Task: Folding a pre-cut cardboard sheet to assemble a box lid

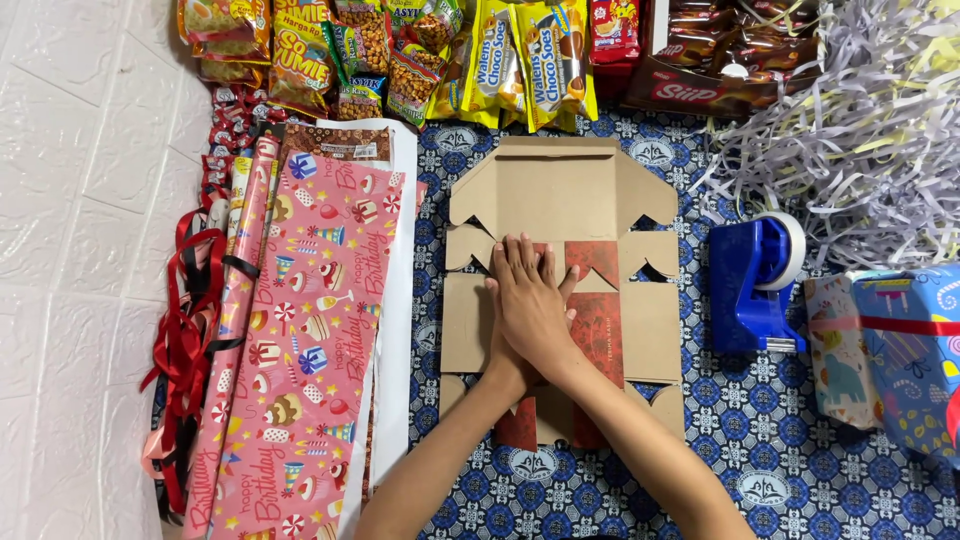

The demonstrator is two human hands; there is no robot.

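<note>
A flattened brown cardboard box [560,190] with cut flaps and red printed panels lies on a blue patterned cloth [800,440]. Both my hands rest flat on its middle, one over the other. My right hand [530,310] is on top, fingers stretched toward the far side. My left hand [506,365] lies under it and is mostly hidden. Neither hand grips anything.
Pink birthday wrapping paper [310,330], rolled sheets and red ribbons [185,330] lie left. Snack packets [420,50] line the far edge, shredded paper [860,110] at far right. A blue tape dispenser [755,285] and a wrapped gift [900,350] sit right.
</note>
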